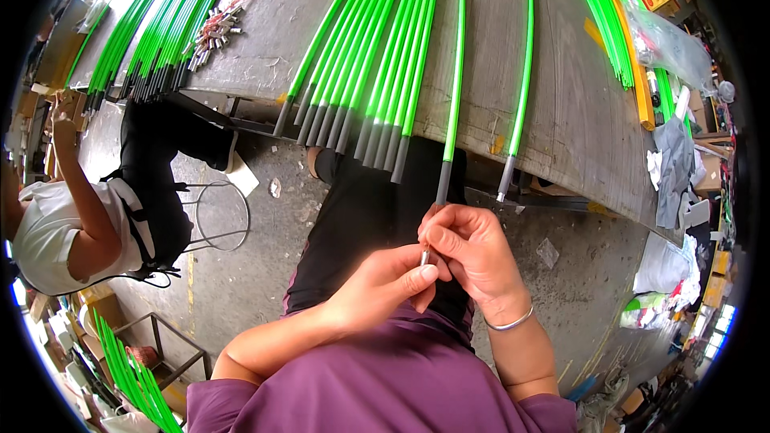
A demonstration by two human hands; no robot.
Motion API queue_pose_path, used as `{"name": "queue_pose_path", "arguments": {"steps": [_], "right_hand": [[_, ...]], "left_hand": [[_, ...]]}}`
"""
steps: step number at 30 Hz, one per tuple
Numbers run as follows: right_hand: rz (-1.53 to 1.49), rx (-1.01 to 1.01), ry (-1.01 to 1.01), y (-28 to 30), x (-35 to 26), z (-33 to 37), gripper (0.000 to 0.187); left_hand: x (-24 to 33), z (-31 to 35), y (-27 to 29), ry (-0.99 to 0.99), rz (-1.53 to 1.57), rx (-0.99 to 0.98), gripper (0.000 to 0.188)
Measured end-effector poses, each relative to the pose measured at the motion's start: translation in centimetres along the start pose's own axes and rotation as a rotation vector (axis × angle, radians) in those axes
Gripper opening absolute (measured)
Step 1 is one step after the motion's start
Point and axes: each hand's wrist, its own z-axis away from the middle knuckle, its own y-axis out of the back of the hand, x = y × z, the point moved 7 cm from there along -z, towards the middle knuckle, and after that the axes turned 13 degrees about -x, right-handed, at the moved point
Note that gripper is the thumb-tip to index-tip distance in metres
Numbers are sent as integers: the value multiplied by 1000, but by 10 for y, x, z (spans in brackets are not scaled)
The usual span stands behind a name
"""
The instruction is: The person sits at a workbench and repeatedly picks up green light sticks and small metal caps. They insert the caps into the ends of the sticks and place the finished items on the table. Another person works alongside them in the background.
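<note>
Left hand (385, 277) pinching a small silver tip (424, 257), right hand (475, 252) pressed together at the green rod (443, 180) just ahead. I'd call the tipped rod (507, 174) to its right done; the bunch (413, 56) ahead-left looks bare-ended, so plenty to go.

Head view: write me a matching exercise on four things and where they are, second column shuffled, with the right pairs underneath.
Things
1. Small silver metal cylinder
2. Shiny silver metal bracelet
3. Pile of silver metal pieces with thin red strands
4. Long orange-yellow bar

Places
A. Around the wrist of the bare right hand
B. Along the right side of the wide grey table
C. At the fingertips of the bare left hand
D. On the table's left part

Pairs: 1-C, 2-A, 3-D, 4-B
</note>
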Motion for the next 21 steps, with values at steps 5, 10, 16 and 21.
{"name": "queue_pose_path", "arguments": {"steps": [5, 10, 16, 21], "right_hand": [[-69, -23, 33, 6, -3, 0, 17], [-226, -47, 113, 24, 7, -7, 36], [-253, -206, 192, 18, 1, -37, 37], [-210, -220, 204, 19, 4, -40, 30]], "left_hand": [[4, -3, 3, -29, 40, 36, 29], [7, -12, 11, -40, -1, 79, 34], [13, -20, 19, -90, -14, 163, 33], [16, -20, 25, -100, -64, 218, 33]]}}
